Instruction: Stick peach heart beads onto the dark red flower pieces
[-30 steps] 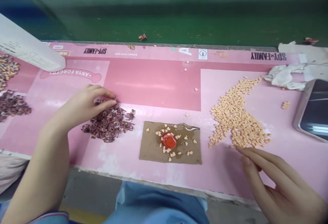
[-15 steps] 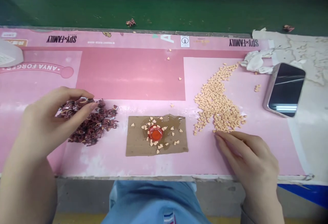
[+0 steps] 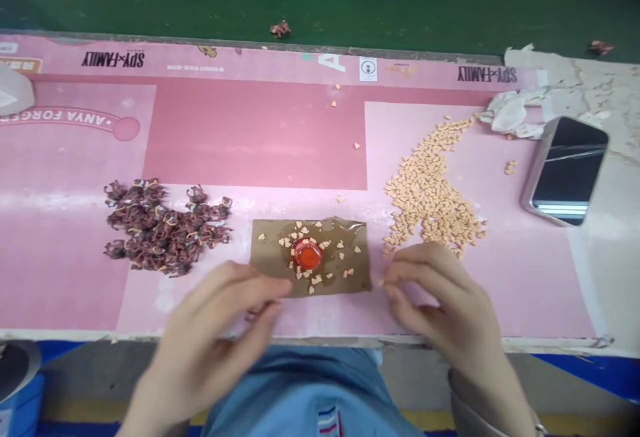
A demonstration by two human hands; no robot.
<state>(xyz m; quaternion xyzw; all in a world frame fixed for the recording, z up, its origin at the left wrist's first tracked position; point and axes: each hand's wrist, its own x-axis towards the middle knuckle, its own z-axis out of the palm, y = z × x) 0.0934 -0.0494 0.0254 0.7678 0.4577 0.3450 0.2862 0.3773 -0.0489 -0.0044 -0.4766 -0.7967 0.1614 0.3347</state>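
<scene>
My left hand (image 3: 220, 330) is at the lower left corner of a brown card (image 3: 273, 260), pinching a small dark piece that is mostly hidden. My right hand (image 3: 435, 297) is right of the card, thumb and finger pinched on a tiny tan piece at their tips. On the card, a round red cap (image 3: 307, 255) with orange-red inside is ringed by scattered tan pieces. A clear wet layer shines there. Left of the card lies a pile of dark reddish-brown figures (image 3: 170, 233). The heap of tan pieces (image 3: 430, 190) spreads to its right.
A phone (image 3: 570, 170) lies at the right on the pink table sheet (image 3: 260, 130). Crumpled white material (image 3: 510, 113) is beside it. A whitish container (image 3: 15, 90) stands at the left edge. Beyond the table is a green surface (image 3: 210, 3) with two dark bits on it.
My left hand has moved right from the dark pile to the card with a dark piece. My right hand has moved left from the tan heap toward the card. The view has shifted slightly.
</scene>
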